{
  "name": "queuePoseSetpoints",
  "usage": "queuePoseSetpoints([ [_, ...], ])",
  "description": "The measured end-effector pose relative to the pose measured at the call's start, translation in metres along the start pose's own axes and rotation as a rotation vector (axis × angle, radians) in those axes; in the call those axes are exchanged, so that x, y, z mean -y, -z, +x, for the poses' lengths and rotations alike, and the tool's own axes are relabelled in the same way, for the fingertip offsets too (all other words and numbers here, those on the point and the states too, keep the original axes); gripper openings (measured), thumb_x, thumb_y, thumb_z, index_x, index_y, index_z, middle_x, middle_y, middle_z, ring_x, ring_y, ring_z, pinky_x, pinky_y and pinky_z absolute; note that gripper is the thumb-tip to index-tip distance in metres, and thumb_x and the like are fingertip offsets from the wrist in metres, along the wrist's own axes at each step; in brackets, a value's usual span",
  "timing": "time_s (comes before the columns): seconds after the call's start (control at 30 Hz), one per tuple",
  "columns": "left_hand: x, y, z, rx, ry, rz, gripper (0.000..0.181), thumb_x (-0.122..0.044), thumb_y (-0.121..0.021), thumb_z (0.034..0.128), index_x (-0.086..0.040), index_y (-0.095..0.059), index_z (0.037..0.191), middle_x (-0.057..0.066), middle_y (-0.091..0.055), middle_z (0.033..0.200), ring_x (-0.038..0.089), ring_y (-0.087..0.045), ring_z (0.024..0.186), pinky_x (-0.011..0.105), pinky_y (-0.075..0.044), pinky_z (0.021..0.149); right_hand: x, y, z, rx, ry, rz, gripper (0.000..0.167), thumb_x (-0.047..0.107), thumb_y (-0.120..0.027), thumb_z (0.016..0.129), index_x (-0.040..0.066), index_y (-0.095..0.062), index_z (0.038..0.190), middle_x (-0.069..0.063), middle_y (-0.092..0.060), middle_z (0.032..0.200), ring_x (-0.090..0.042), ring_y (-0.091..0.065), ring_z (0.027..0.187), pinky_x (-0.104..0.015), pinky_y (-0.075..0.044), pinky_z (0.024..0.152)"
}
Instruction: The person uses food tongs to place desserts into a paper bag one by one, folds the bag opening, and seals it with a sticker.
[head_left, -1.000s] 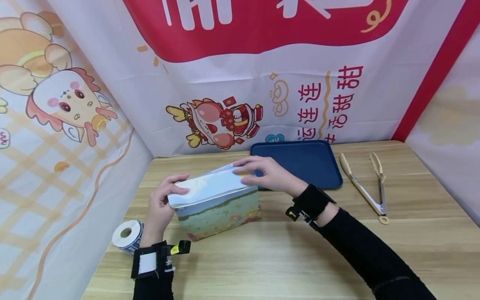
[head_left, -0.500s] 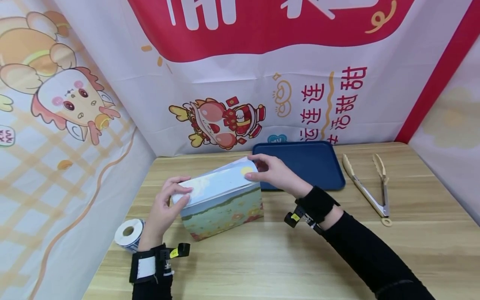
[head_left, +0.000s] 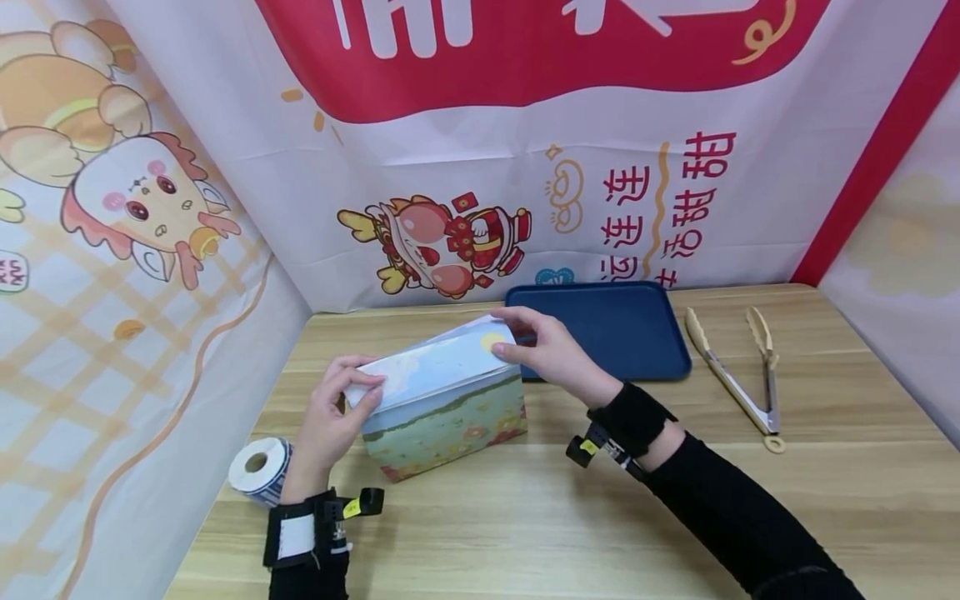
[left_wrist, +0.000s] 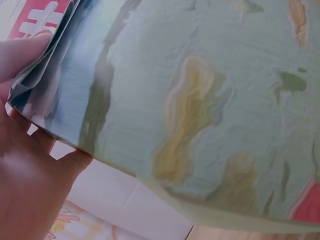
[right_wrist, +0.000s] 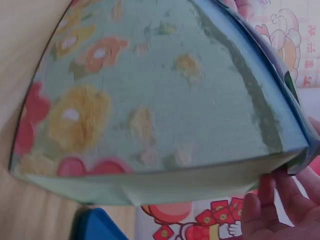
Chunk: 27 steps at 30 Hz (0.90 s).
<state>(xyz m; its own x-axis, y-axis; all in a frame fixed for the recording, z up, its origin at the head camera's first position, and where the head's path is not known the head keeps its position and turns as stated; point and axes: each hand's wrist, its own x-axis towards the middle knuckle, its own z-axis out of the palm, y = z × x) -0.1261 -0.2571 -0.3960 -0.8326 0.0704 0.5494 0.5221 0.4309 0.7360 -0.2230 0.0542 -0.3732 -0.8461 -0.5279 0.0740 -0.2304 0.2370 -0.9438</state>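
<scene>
A flower-printed paper bag (head_left: 446,429) stands upright on the table, its pale blue top folded over into a flat strip. Green sides with painted flowers fill much of both wrist views. At the strip's left end my left hand (head_left: 330,417) pinches the fold, thumb in front and fingers over the top. My right hand (head_left: 555,354) grips the opposite end beside a yellow sun print, thumb on the near edge and index finger at the far edge. In the right wrist view, fingertips (right_wrist: 267,192) lie against the bag's side below the fold. The bag's back is hidden.
Behind the right hand lies a dark blue tray (head_left: 615,333). Spread tongs (head_left: 738,387) with beige tips rest to its right. A label roll (head_left: 258,471) stands left of my left wrist. A printed cloth (head_left: 450,150) hangs along the table's back edge.
My right hand has slid right along the folded strip to its end, uncovering the sun print. The left thumb has come round onto the strip's front. Over the last half second hardly anything moves.
</scene>
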Motion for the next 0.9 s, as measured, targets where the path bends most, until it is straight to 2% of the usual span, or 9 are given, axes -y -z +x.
queuePoseSetpoints([
  [0.1,-0.001,-0.001,-0.001,-0.007,0.008,0.004,0.015,0.012,-0.062,0.0855,0.004,-0.067,0.097,0.012,-0.057,0.12,0.007,-0.052,0.113,0.016,-0.041,0.092,-0.001,-0.003,-0.001,-0.026,0.006,0.091,0.052,0.025,-0.067,0.093,0.019,-0.049,0.142,-0.008,-0.06,0.123,-0.025,-0.056,0.111,-0.034,-0.049,0.089],
  [0.23,-0.002,-0.002,-0.001,-0.014,0.035,-0.001,0.016,0.011,-0.062,0.0864,0.004,-0.066,0.101,0.002,-0.056,0.12,0.006,-0.051,0.113,0.016,-0.041,0.091,-0.004,-0.007,0.0,-0.051,0.0,0.223,0.048,0.017,-0.068,0.092,0.021,-0.053,0.138,-0.008,-0.058,0.11,-0.023,-0.055,0.099,-0.027,-0.048,0.08],
  [0.33,-0.004,-0.002,-0.001,-0.017,0.074,-0.006,0.023,0.01,-0.062,0.0876,0.002,-0.064,0.109,-0.005,-0.055,0.119,0.006,-0.051,0.112,0.016,-0.041,0.091,-0.005,-0.007,0.001,-0.039,0.006,0.233,0.048,0.017,-0.068,0.092,0.022,-0.055,0.137,-0.007,-0.057,0.106,-0.023,-0.054,0.095,-0.025,-0.048,0.077],
  [0.4,-0.005,-0.002,0.0,-0.015,0.107,0.0,0.029,0.007,-0.062,0.0887,0.0,-0.063,0.116,-0.007,-0.054,0.117,0.006,-0.052,0.109,0.015,-0.042,0.089,-0.005,-0.004,0.003,-0.019,0.018,0.178,0.048,0.019,-0.069,0.092,0.022,-0.054,0.138,-0.007,-0.059,0.107,-0.023,-0.055,0.095,-0.027,-0.048,0.078],
  [0.5,-0.006,-0.002,0.001,-0.001,0.151,0.032,0.037,0.002,-0.063,0.0908,-0.005,-0.06,0.127,-0.006,-0.054,0.117,0.005,-0.051,0.106,0.015,-0.042,0.087,-0.002,0.002,0.005,0.016,0.048,-0.009,0.053,0.028,-0.071,0.09,0.021,-0.054,0.139,-0.006,-0.061,0.109,-0.023,-0.054,0.096,-0.03,-0.047,0.08],
  [0.67,-0.007,0.001,0.003,0.027,0.16,0.075,0.041,-0.001,-0.062,0.0922,-0.008,-0.057,0.133,0.005,-0.057,0.121,0.004,-0.05,0.105,0.014,-0.041,0.085,0.003,0.01,0.011,0.103,0.102,-0.31,0.065,0.04,-0.075,0.084,0.019,-0.053,0.142,-0.009,-0.05,0.112,-0.025,-0.047,0.101,-0.035,-0.04,0.083],
  [0.77,-0.007,0.002,0.004,0.038,0.153,0.09,0.04,-0.001,-0.063,0.0923,-0.006,-0.057,0.132,0.011,-0.058,0.124,0.002,-0.051,0.105,0.013,-0.042,0.083,0.006,0.014,0.015,0.138,0.156,-0.389,0.065,0.039,-0.077,0.082,0.018,-0.055,0.14,-0.01,-0.043,0.129,-0.028,-0.042,0.119,-0.042,-0.04,0.097],
  [0.83,-0.006,0.002,0.004,0.04,0.161,0.102,0.039,-0.002,-0.063,0.0924,-0.005,-0.057,0.131,0.012,-0.059,0.125,0.002,-0.051,0.104,0.012,-0.043,0.082,0.007,0.016,0.017,0.162,0.198,-0.421,0.062,0.038,-0.076,0.083,0.018,-0.056,0.139,-0.01,-0.04,0.143,-0.028,-0.037,0.133,-0.048,-0.036,0.109],
  [0.9,-0.006,0.002,0.004,0.04,0.18,0.119,0.038,-0.004,-0.064,0.0926,-0.005,-0.057,0.13,0.013,-0.059,0.126,0.002,-0.051,0.103,0.013,-0.044,0.082,0.007,0.018,0.019,0.185,0.229,-0.456,0.06,0.038,-0.075,0.085,0.017,-0.056,0.138,-0.007,-0.042,0.15,-0.027,-0.037,0.138,-0.051,-0.035,0.113],
])
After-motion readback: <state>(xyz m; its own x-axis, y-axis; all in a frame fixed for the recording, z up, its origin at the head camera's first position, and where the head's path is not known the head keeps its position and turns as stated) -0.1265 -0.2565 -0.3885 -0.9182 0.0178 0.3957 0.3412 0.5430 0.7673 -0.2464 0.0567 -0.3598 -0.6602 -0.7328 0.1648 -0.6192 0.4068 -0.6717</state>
